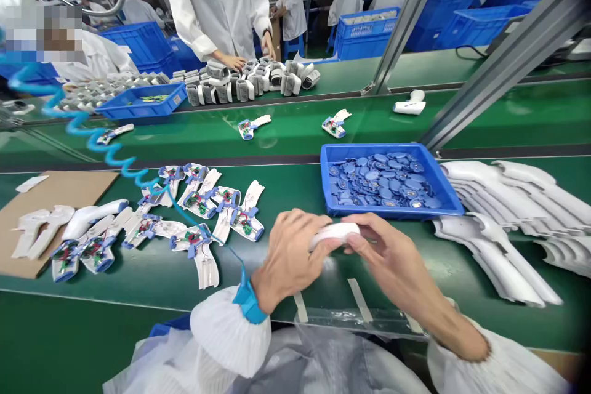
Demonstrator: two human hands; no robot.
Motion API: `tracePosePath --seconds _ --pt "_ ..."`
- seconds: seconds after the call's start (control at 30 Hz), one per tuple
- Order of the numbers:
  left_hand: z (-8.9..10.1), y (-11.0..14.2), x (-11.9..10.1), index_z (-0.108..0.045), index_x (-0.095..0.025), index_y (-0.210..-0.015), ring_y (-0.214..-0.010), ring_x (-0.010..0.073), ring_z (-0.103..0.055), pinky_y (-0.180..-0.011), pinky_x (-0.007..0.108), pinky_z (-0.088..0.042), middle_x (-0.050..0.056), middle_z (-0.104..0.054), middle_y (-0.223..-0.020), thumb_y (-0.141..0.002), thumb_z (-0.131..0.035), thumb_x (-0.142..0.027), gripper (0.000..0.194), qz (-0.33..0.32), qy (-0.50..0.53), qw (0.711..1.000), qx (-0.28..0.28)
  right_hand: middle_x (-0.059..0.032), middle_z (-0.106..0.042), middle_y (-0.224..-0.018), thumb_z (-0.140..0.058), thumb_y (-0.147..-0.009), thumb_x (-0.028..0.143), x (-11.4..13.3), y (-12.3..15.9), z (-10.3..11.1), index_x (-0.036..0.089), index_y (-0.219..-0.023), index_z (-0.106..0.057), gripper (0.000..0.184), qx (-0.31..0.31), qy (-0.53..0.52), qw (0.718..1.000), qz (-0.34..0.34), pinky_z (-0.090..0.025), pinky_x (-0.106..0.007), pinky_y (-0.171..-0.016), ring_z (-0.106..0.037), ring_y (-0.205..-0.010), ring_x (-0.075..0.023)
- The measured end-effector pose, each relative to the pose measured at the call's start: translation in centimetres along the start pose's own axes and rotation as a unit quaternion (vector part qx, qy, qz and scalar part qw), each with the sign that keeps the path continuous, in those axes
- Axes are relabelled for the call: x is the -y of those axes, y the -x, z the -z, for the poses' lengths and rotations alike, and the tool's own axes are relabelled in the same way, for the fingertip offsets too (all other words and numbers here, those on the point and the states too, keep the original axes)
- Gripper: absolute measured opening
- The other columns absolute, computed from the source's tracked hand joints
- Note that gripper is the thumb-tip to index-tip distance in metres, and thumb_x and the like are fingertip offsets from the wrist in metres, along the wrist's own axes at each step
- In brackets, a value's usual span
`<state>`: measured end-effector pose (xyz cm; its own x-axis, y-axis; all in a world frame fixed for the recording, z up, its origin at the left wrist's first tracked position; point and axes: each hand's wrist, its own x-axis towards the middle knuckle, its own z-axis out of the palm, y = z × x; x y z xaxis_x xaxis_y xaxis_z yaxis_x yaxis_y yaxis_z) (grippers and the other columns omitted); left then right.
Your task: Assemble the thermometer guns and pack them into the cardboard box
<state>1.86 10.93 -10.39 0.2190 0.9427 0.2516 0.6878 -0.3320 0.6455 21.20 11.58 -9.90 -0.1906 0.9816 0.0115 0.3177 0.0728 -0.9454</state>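
Note:
Between my two hands is a white plastic thermometer shell (pixel 336 233), held above the near bench; much of it is hidden by my fingers. My left hand (pixel 295 249), with a blue wrist strap (pixel 249 300) at the wrist, closes round its left end. On the right end, my right hand (pixel 390 252) pinches it between thumb and fingers. Just beyond them stands a blue tray (pixel 329 194) of small blue oval parts (pixel 378 178). Left of my hands lie several opened gun-shaped thermometer halves (pixel 198 246) with green circuit boards and wires.
Stacked white empty shells (pixel 489 252) lie on the right. Cardboard (pixel 28 265) carries more white shells at left. A coiled blue cord (pixel 83 129) crosses to my wrist strap. Beyond runs a green conveyor (pixel 290 141) with several units; metal posts (pixel 406 31) rise there. A co-worker (pixel 221 6) handles grey-white parts opposite.

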Motion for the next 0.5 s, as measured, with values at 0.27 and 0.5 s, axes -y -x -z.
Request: tracePosePath --seconds 0.27,0.5 --pt "-2.6 -1.1 1.1 -0.036 -0.020 -0.053 -0.053 0.0137 -0.040 -0.060 0.033 -0.025 0.000 -0.046 -0.052 -0.102 -0.048 -0.042 0.055 0.154 -0.008 0.986 -0.066 -0.0070 -0.075 -0.098 -0.051 -0.099 0.055 1.0 2.2 -2.3 0.023 -0.104 -0.074 0.039 0.034 0.150 0.988 0.022 -0.050 -0.035 -0.070 -0.066 -0.077 -0.0212" --pt "-1.5 1.3 1.0 -0.061 -0.021 -0.078 -0.086 0.0202 -0.062 -0.081 0.034 -0.047 0.007 -0.068 -0.086 -0.103 -0.049 -0.043 0.035 0.066 0.086 0.982 -0.154 0.0027 -0.040 -0.044 -0.045 -0.093 0.072 -0.9 1.3 -1.9 0.019 -0.075 -0.069 0.061 0.097 -0.102 0.935 -0.325 -0.022 -0.026 -0.042 -0.029 -0.039 -0.0114"
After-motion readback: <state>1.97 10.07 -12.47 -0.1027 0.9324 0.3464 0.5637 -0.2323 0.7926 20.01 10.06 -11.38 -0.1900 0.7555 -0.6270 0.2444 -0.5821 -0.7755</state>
